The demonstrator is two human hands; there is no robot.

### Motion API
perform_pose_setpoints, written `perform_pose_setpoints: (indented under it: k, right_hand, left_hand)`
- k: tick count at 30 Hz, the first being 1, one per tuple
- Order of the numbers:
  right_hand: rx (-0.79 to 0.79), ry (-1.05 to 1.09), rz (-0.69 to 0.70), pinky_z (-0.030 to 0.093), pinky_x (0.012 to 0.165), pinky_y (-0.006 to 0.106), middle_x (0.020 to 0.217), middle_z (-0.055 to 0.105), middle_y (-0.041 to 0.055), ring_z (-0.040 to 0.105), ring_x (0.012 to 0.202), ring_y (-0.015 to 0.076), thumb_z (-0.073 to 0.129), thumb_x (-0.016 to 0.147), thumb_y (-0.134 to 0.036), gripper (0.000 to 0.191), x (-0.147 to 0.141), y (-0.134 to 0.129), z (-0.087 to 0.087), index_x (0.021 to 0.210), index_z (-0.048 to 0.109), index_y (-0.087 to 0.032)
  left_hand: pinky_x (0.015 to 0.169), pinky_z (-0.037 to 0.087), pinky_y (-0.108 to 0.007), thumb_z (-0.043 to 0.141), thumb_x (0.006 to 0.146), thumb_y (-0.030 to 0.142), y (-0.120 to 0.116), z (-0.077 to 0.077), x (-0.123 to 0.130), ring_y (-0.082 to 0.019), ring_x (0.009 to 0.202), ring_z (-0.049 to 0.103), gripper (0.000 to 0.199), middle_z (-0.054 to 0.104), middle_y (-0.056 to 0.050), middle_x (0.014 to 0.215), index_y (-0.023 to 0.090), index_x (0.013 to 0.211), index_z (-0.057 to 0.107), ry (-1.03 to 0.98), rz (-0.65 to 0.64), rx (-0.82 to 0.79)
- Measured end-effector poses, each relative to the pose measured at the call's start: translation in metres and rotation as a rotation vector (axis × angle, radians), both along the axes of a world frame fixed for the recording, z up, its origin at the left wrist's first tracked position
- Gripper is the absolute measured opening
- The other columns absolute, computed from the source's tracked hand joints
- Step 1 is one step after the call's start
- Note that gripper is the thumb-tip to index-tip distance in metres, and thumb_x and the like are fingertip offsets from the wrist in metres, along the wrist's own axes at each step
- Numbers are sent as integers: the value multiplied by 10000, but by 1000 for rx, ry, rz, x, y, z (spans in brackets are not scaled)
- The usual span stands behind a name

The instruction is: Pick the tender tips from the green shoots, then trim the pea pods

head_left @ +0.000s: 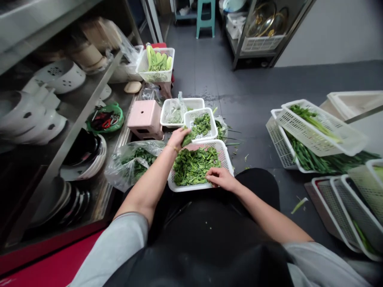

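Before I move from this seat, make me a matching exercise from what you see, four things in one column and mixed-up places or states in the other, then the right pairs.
Column one:
1. Left hand
2. Pink stool
3. Teal stool
4. Green container

Column two:
A. On the metal shelf, with red and dark things in it
B. Far off on the dark floor
C. Gripping some greens
D. Between the metal shelf and a white basket

Right pairs: 1-C, 2-D, 3-B, 4-A.
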State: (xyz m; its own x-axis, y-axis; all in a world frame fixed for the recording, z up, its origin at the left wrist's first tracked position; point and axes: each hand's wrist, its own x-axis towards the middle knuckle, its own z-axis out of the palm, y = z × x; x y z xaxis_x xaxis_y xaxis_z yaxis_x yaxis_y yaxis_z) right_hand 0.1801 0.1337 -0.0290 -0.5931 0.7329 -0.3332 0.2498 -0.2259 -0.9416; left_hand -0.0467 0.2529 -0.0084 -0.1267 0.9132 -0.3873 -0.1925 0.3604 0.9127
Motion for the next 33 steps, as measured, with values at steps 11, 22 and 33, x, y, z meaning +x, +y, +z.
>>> perform_pose_setpoints:
  k: [11,22,33]
  right_hand:
    - [468,-478,412,436,672,257,844,722,42,655,772,185,564,835,-432,270,27,6,20,901,724,-225]
    - [709,-992,257,452,719,280,1032,688,136,641,929,237,461,891,-339,311,-86,32,-2,1008,688,-161]
    - [739,-827,275,437,777,294,1057,678,129,624,952,236,534,854,-328,308,-124,56,1,1097,610,-156]
  left_hand:
    - [500,427,-224,749,647,378,-70,4,-35,-131,552,610,380,626,-51,692,92,877,653,101,-72,104]
    - [479,497,-251,753,644,398,-185,-33,12,-185,662,660,473,640,-44,750,156,1006,571,-252,38,-191]
    - [435,381,-178,665,662,198,-174,-40,-3,-73,501,532,198,575,-7,638,121,830,596,-484,147,-223]
